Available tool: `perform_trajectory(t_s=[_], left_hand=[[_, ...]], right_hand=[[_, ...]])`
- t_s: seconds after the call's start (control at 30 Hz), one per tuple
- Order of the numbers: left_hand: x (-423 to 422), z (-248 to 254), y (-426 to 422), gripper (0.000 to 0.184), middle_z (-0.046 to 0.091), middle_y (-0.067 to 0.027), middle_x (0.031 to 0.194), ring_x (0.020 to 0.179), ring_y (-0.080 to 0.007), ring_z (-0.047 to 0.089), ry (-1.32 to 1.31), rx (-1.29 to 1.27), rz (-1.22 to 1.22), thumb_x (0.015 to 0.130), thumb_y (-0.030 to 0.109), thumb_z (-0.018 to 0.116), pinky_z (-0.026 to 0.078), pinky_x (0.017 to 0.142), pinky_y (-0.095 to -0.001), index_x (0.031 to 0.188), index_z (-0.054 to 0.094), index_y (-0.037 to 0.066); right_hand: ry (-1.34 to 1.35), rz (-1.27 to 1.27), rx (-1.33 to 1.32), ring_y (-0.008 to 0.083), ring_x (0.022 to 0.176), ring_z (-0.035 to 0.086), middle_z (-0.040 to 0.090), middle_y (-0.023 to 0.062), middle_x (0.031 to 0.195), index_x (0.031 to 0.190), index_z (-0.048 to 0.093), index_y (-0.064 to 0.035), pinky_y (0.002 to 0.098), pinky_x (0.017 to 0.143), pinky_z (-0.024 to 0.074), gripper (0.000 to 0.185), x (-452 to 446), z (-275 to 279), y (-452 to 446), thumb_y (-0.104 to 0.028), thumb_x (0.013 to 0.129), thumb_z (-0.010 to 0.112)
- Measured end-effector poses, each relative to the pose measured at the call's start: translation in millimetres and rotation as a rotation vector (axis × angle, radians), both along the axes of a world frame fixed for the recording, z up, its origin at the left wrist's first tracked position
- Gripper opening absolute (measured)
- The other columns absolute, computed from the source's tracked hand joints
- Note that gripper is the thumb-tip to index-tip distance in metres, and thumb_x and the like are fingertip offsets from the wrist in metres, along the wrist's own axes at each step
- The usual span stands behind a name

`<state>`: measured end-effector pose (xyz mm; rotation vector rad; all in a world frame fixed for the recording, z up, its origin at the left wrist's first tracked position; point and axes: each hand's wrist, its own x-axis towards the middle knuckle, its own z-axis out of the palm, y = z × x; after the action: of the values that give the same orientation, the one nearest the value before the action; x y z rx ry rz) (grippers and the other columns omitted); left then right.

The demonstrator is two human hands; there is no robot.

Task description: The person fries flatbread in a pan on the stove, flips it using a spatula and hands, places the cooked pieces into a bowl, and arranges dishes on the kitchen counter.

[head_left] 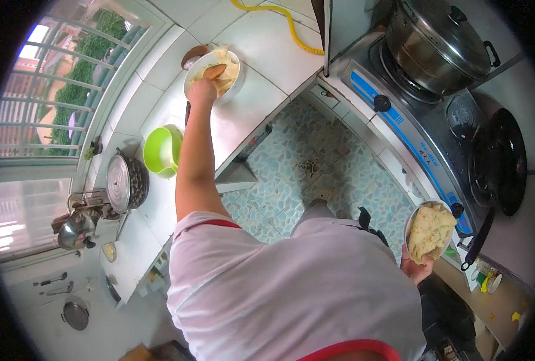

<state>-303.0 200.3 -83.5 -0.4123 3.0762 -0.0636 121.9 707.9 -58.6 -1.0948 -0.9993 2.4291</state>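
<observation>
Two hands busy | left hand (202,91): fingers look closed round brown utensil (215,71), white bowl (236,87) of pale mix (224,56) just past them | right hand (418,271) grips dough bowl (407,233), dough (431,230) just beyond its fingers | I'd scrape gently, dough bowl level

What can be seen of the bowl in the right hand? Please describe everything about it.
The bowl looks pale, with a rounded rim; its material is unclear. A pale yellow, lumpy, dough-like mass fills it, hiding the inside. The right hand holds it by its near edge, and it appears raised beside the front of the stove. Its underside is hidden.
</observation>
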Motion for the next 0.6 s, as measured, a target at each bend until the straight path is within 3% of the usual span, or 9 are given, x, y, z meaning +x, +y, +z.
perform_trajectory(t_s=[0.13, 0.2, 0.23, 0.4, 0.47, 0.6], left_hand=[[1.4, 12.4, -3.3, 0.025, 0.059, -0.0157, 0.093, 0.087, -0.0281, 0.057, -0.009, 0.009, 0.014, 0.077, 0.014, 0.04, 0.045, 0.073, -0.0363, 0.086, 0.061, 0.004], [-3.3, 16.7, -5.4, 0.025, 0.059, -0.0157, 0.092, 0.086, -0.0281, 0.057, 0.14, 0.089, 0.007, 0.077, 0.013, 0.04, 0.045, 0.073, -0.0362, 0.086, 0.062, 0.005], [-5.8, 14.8, -7.7, 0.025, 0.059, -0.0157, 0.092, 0.086, -0.0281, 0.057, 0.207, 0.128, 0.01, 0.077, 0.013, 0.04, 0.045, 0.072, -0.0362, 0.086, 0.062, 0.005], [-28.5, -10.5, -20.5, 0.025, 0.059, -0.0165, 0.091, 0.084, -0.0298, 0.057, 0.012, 0.004, -0.058, 0.076, 0.014, 0.041, 0.045, 0.072, -0.0367, 0.085, 0.062, 0.004], [-20.5, 3.5, -12.9, 0.026, 0.059, -0.0162, 0.093, 0.085, -0.0296, 0.057, -0.021, -0.057, -0.172, 0.077, 0.015, 0.04, 0.045, 0.073, -0.0365, 0.086, 0.062, 0.004], [-24.5, 27.6, -16.2, 0.026, 0.059, -0.0158, 0.093, 0.085, -0.0298, 0.057, -0.009, -0.058, -0.131, 0.077, 0.02, 0.043, 0.045, 0.073, -0.0378, 0.086, 0.061, 0.004]], right_hand=[[0.092, -0.015, 0.021, 0.0274, 0.104, 0.048, 0.044, 0.009, 0.118, 0.123, 0.033, -0.01, 0.0423, 0.074, 0.0486, 0.066, -13.4, 9.2, -8.7, -0.023, 0.062, 0.053], [0.12, -0.026, 0.038, 0.0283, 0.103, 0.048, 0.044, 0.0099, 0.118, 0.123, 0.033, -0.0088, 0.0417, 0.072, 0.0496, 0.065, -11.8, 13.2, -8.8, -0.022, 0.062, 0.052], [0.12, 0.044, 0.027, 0.0208, 0.106, 0.046, 0.043, 0.004, 0.12, 0.121, 0.036, -0.014, 0.0374, 0.076, 0.0481, 0.058, -12.2, 16.8, -7.3, -0.022, 0.066, 0.051], [0.154, -0.05, 0.035, 0.0219, 0.107, 0.046, 0.044, 0.0053, 0.119, 0.122, 0.035, -0.0127, 0.0389, 0.071, 0.05, 0.06, -21.0, 12.9, -15.1, -0.023, 0.066, 0.051], [0.173, -0.061, 0.026, 0.0226, 0.107, 0.045, 0.044, 0.0056, 0.119, 0.123, 0.034, -0.0124, 0.0399, 0.072, 0.0497, 0.061, -18.2, 16.9, -20.0, -0.022, 0.065, 0.051], [0.17, -0.015, -0.022, 0.026, 0.108, 0.045, 0.043, 0.0095, 0.119, 0.122, 0.034, -0.0078, 0.0433, 0.079, 0.0458, 0.061, -23.1, 20.6, -19.6, -0.018, 0.064, 0.05]])
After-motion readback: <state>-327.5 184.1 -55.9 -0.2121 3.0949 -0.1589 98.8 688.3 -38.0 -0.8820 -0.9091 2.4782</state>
